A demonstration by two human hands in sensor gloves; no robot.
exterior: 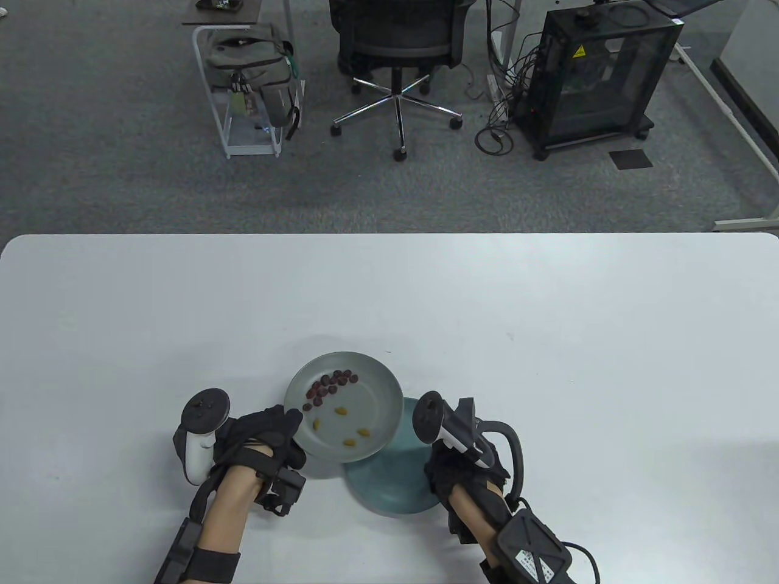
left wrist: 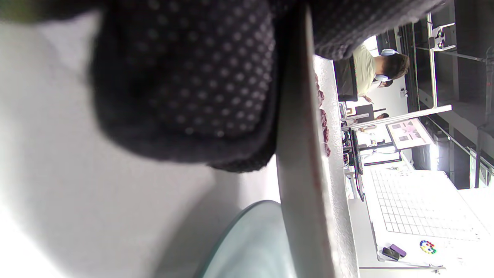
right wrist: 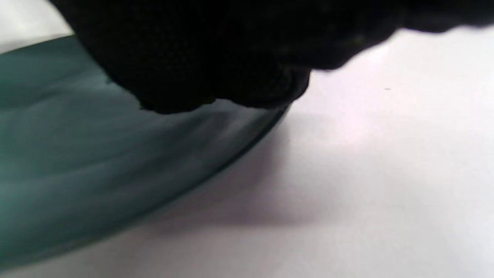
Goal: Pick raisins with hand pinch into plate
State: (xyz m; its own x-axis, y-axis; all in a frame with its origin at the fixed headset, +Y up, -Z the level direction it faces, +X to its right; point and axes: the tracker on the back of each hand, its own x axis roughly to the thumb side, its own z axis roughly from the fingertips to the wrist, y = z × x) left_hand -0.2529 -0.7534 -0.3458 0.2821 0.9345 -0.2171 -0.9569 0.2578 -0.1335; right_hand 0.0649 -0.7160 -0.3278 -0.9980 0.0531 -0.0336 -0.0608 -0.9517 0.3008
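Note:
A grey plate [exterior: 377, 395] carries several dark red raisins [exterior: 328, 384] and three yellow raisins [exterior: 342, 412]. My left hand [exterior: 291, 426] grips its left rim and holds it tilted, overlapping a teal plate [exterior: 389, 486] that lies on the table. In the left wrist view the grey plate [left wrist: 297, 173] shows edge-on between my gloved fingers [left wrist: 185, 85], with raisins [left wrist: 323, 123] on it and the teal plate [left wrist: 251, 239] below. My right hand [exterior: 441, 459] is at the teal plate's right rim. In the right wrist view its dark fingers [right wrist: 216, 69] hang bunched over the teal plate [right wrist: 77, 166]; their grip is hidden.
The white table [exterior: 548, 340] spreads wide behind and to both sides of the plates. Beyond its far edge stand an office chair [exterior: 398, 42], a white trolley with a backpack [exterior: 249, 79] and a black cabinet [exterior: 599, 79].

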